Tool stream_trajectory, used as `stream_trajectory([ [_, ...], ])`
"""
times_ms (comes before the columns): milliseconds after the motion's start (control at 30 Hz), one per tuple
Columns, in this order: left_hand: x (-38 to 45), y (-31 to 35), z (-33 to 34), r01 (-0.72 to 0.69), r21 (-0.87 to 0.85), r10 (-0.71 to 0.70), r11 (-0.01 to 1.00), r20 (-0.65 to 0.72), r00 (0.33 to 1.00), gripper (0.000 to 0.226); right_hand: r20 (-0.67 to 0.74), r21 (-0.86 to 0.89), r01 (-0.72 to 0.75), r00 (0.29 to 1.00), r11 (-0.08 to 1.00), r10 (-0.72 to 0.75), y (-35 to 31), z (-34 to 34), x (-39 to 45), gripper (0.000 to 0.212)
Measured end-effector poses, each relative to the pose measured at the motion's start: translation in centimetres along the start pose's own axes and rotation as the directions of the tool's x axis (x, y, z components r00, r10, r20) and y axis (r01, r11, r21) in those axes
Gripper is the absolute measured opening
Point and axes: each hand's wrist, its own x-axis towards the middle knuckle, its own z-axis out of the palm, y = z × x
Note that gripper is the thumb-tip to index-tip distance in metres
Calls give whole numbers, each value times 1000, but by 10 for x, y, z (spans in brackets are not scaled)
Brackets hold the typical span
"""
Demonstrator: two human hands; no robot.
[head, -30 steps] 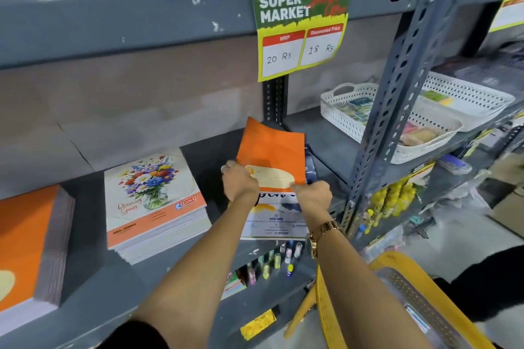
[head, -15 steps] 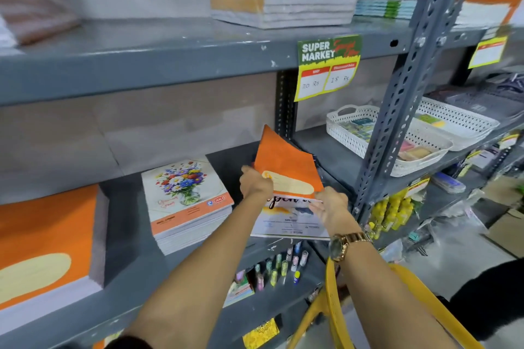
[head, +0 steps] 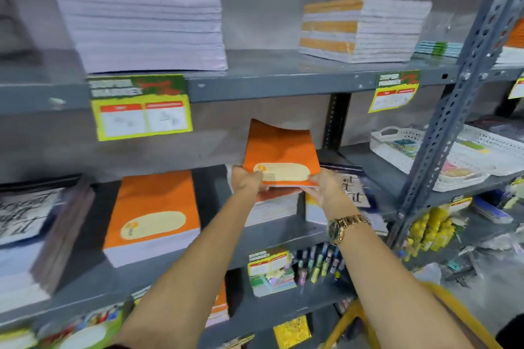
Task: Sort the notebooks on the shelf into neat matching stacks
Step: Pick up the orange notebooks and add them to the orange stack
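Note:
Both hands hold a few orange notebooks (head: 279, 150) with a cream label, lifted and tilted above the middle shelf (head: 286, 228). My left hand (head: 246, 180) grips the lower left corner, my right hand (head: 326, 188) the lower right. Under them lies the floral-cover stack (head: 273, 205), mostly hidden. A matching orange stack (head: 154, 214) stands to the left. A lettered dark-covered stack (head: 350, 188) lies right of my hands, and another such stack (head: 31, 232) sits at the far left.
The upper shelf carries a tall white stack (head: 136, 14) and an orange-striped stack (head: 364, 30). White baskets (head: 442, 159) stand right of the perforated upright (head: 450, 110). Price tags (head: 140, 108) hang on the shelf edge. Pens and a yellow stool (head: 354, 317) are below.
The orange notebooks have been lifted off the right-hand pile and carried left over the floral stack. My view has swung up and left, showing more stacks.

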Motion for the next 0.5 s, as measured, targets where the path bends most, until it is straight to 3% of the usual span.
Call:
stream_trajectory([
  [133,15,-19,-69,-14,-7,13,1000,-138,990,32,122,-60,30,992,998,-22,29,56,-32,36],
  [200,17,-27,-104,16,-14,-19,1000,-167,986,33,178,-96,40,984,995,-22,46,80,-49,23],
  [500,20,-75,-209,84,56,-61,995,-332,941,42,268,-382,112,964,917,-6,117,155,-88,30],
])
